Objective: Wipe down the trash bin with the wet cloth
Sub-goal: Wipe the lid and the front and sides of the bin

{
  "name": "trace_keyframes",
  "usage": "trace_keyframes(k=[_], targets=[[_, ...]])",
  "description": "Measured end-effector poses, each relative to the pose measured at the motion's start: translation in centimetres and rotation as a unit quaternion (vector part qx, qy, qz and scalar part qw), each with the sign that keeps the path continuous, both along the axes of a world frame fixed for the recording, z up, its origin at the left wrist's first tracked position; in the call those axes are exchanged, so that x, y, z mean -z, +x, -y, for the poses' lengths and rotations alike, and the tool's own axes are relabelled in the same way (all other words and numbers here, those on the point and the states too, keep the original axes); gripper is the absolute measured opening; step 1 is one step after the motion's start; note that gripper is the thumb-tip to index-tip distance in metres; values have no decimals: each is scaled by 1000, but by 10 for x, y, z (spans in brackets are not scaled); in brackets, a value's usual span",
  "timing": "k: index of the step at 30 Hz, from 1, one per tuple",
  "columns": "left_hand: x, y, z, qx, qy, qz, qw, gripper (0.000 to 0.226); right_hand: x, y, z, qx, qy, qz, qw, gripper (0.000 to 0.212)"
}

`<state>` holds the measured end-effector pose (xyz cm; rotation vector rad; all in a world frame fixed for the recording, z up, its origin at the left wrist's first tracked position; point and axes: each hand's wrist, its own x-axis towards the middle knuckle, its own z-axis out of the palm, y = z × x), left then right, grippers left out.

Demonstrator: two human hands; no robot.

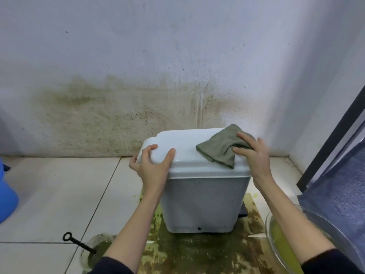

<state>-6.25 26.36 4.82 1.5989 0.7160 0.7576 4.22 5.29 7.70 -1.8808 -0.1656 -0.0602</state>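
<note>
Light, smooth plastic bin (199, 202) on stained floor mat (197, 252) by wall, likely to slide, so steadied at lid (189, 147) corner by curled left hand (152, 165); limp damp cloth (221, 147) on lid, pressed flat under straight-fingered right hand (250, 153).

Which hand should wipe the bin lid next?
The right hand, probably: it already presses the cloth on the lid, while the left hand grips the lid's left edge.

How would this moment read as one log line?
left hand: grips bin lid corner | right hand: presses cloth on lid
</note>
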Motion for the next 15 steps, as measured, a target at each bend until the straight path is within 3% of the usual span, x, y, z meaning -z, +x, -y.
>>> trace_keyframes(k=[2,5,8,10,12,15], targets=[[5,-7,6,2,15,-14,1000,44,12,-5,4,-7,-51,-8,999,41],[6,-6,5,20,35,-52,998,44,13,-16,12,21,-138,4,990,42],[3,-8,2,35,46,-84,995,43,-4,-8,7,75,-250,90,961,42],[1,-9,0,45,63,-104,992,43,-14,1,-1,34,-314,149,937,53],[-2,-9,-4,56,89,-126,986,42,-10,2,-11,-26,-394,148,907,57],[-9,-7,-8,71,123,-173,975,39,5,-18,-30,-6,-432,132,892,60]])
